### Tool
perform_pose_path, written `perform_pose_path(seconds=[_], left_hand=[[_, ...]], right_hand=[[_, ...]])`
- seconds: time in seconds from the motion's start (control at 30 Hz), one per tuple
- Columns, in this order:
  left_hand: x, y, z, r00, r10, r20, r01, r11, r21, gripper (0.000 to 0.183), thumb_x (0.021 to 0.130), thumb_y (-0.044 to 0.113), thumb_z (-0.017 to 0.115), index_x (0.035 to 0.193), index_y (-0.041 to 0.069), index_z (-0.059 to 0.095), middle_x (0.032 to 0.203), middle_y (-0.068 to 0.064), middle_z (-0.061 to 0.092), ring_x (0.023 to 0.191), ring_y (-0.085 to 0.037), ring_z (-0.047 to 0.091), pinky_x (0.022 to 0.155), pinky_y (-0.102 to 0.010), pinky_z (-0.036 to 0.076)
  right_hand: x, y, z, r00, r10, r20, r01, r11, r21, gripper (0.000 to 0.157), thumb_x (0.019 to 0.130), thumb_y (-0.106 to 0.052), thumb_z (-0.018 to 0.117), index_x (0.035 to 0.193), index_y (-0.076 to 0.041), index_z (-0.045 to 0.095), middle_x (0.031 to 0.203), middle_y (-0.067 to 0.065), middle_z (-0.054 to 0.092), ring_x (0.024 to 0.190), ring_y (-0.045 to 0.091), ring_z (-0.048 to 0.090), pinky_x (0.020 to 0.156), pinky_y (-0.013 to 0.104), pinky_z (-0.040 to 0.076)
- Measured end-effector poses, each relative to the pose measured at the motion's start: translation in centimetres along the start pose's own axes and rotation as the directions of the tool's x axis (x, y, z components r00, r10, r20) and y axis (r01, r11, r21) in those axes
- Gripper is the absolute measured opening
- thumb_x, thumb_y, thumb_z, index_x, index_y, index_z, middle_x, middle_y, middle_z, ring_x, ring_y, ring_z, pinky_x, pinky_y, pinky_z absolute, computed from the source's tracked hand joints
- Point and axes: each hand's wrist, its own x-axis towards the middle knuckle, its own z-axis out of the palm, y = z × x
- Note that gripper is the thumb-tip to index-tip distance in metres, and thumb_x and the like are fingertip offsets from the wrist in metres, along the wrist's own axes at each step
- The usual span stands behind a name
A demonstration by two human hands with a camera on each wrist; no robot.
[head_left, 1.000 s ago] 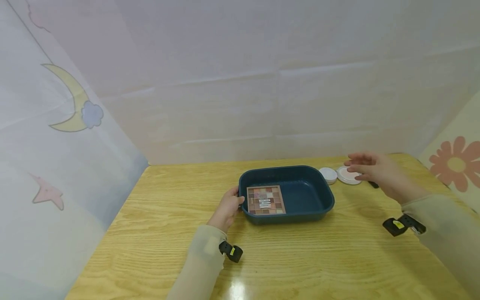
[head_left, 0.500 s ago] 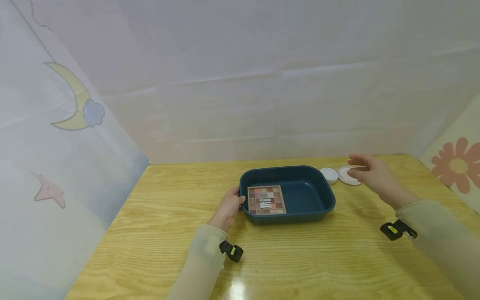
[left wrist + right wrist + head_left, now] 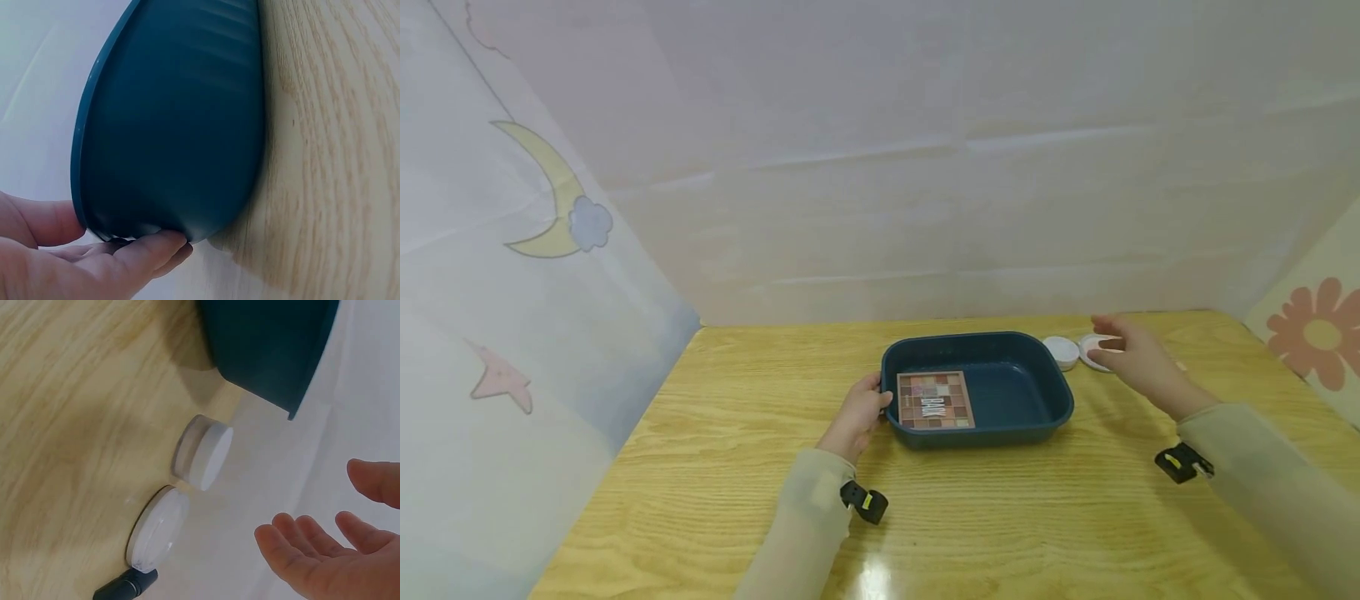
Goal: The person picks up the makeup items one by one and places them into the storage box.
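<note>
My left hand (image 3: 853, 412) grips the left end of a dark blue rectangular basin (image 3: 1015, 396), thumb over the rim and fingers under the outer wall, as the left wrist view shows. Inside the basin, at its left, lies a square eyeshadow palette (image 3: 934, 400). My right hand (image 3: 1138, 362) hovers over the table, right of the basin, with relaxed fingers apart and nothing between them. Below it are a flat round white compact (image 3: 159, 528) and a small round jar with a white lid (image 3: 212, 456). In the head view the hand partly covers the compact.
A black tube (image 3: 125, 585) lies beside the compact, hidden behind the right hand in the head view. The wooden table (image 3: 715, 467) meets a pale cloth backdrop (image 3: 850, 208) at its far edge. More printed cloth hangs on both sides.
My right hand has drifted slightly left and now covers more of the compact. The black tube has gone from sight in the head view. The left hand keeps its grip on the basin.
</note>
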Motion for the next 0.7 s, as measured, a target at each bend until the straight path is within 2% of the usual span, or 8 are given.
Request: perform_pose_path(seconds=[0.43, 0.7], left_hand=[[-0.2, -0.1, 0.0, 1.0, 0.022, 0.019, -0.021, 1.0, -0.011, 0.047, 0.101, -0.004, 0.036, 0.147, -0.008, 0.031, 0.145, -0.027, 0.04, 0.127, -0.038, 0.045, 0.1, -0.047, 0.04], [-0.1, -0.1, 0.0, 1.0, 0.004, 0.002, -0.004, 1.0, -0.023, 0.049, 0.101, -0.004, 0.036, 0.149, -0.008, 0.027, 0.149, -0.027, 0.035, 0.131, -0.039, 0.041, 0.105, -0.049, 0.037]], right_hand=[[0.5, 1.0, 1.4, 1.0, -0.002, -0.015, 0.002, 0.999, -0.032, 0.062, 0.099, -0.008, 0.055, 0.145, 0.016, 0.021, 0.14, 0.042, 0.03, 0.124, 0.058, 0.035, 0.092, 0.061, 0.042], [1.4, 1.4, 1.8, 1.0, -0.005, 0.025, 0.007, 0.999, -0.042, 0.064, 0.099, -0.01, 0.054, 0.147, 0.015, 0.02, 0.143, 0.042, 0.027, 0.127, 0.058, 0.032, 0.094, 0.062, 0.04]])
